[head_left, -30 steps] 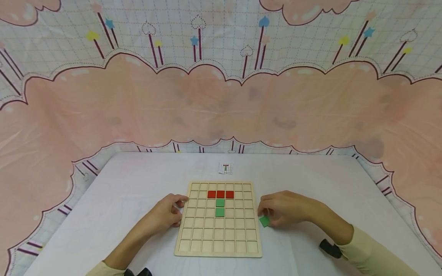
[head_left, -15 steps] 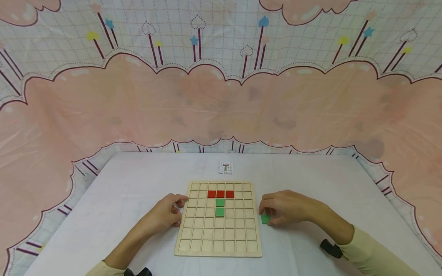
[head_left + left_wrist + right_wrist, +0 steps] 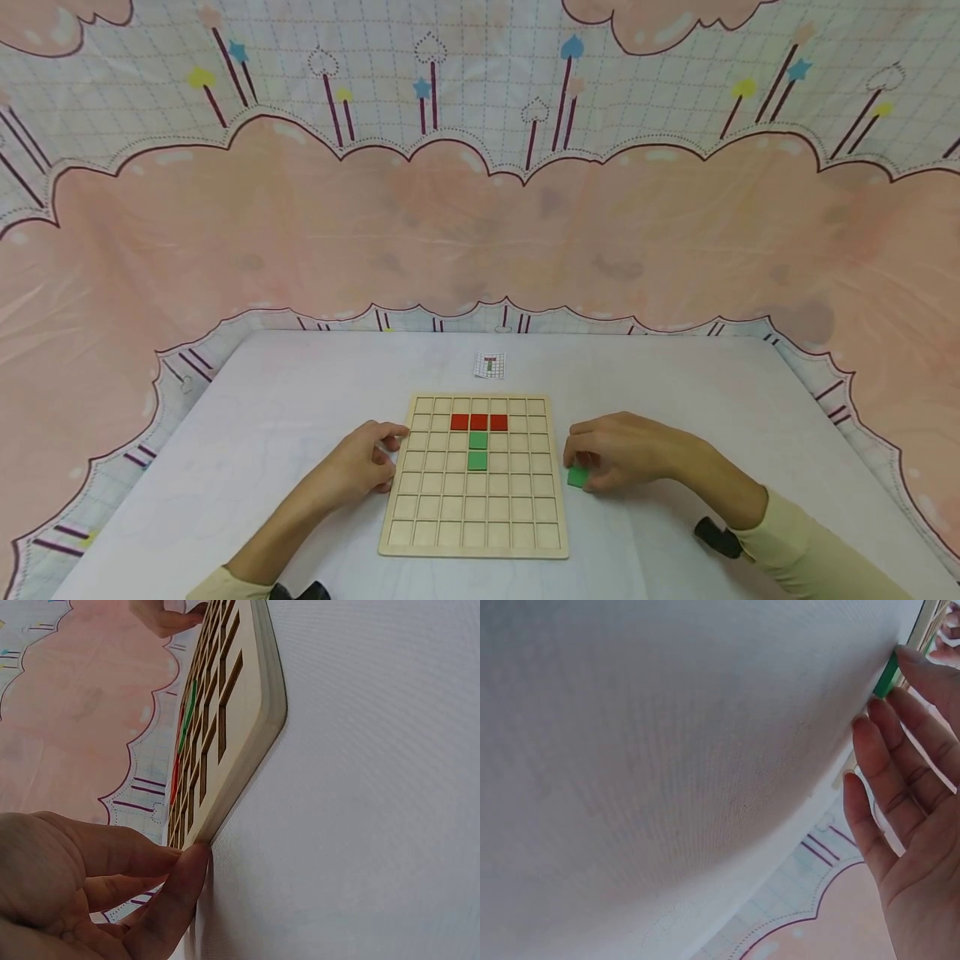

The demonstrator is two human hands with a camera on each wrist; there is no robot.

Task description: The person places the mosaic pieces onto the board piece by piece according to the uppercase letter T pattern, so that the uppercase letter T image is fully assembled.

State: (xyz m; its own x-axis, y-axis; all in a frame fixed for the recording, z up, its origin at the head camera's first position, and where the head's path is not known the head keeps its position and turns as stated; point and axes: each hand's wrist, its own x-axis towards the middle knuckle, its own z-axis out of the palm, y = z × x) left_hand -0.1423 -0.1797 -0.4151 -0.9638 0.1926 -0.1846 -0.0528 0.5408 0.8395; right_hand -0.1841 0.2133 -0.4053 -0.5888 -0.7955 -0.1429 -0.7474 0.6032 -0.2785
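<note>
A wooden grid board (image 3: 472, 533) lies flat on the white table, with several red tiles (image 3: 479, 422) in a row and green tiles (image 3: 477, 460) below the middle one. At its left edge my left hand (image 3: 360, 462) pinches the board's rim; the left wrist view shows thumb and finger meeting there on the wooden rim (image 3: 247, 757). Just right of the board, my right hand (image 3: 618, 450) holds a loose green tile (image 3: 577, 477) at the table surface. In the right wrist view that green tile (image 3: 886, 675) sits between thumb and fingertips, partly hidden by them.
Beyond the board lies a small printed card (image 3: 490, 366) with a red and green grid pattern. A patterned pink and white curtain (image 3: 480, 225) hangs behind the table (image 3: 315, 375). Black wrist devices (image 3: 717, 540) sit by both sleeves.
Between my right fingers the green tile has turned from a slanted position to nearly square with the board. That hand has shifted very slightly right; the left hand and the board stay put.
</note>
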